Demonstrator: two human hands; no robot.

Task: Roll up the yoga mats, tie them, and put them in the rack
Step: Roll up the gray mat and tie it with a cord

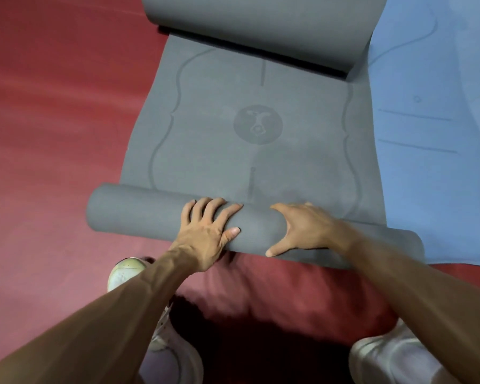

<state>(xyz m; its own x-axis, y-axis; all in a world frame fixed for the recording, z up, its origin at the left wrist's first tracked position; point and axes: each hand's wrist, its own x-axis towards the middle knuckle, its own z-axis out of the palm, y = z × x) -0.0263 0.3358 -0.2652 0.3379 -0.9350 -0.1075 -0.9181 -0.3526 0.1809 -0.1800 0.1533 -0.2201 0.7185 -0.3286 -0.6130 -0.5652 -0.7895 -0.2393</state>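
Gripping rolled grey mat, left hand and right hand curled over it, round emblem embossed

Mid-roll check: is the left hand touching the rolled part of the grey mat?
Touching. In the head view the left hand lies on the grey roll, fingers curved over its top and thumb pressed against its near face.

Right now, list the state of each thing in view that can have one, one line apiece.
Grey embossed yoga mat: partly rolled; near end in a roll, middle flat, far end curled over.
Light blue yoga mat: unrolled, flat on the red floor, right of the grey one.
Left hand: fingers curled over the near roll, gripping it.
Right hand: fingers over the same roll, thumb spread on its near side.
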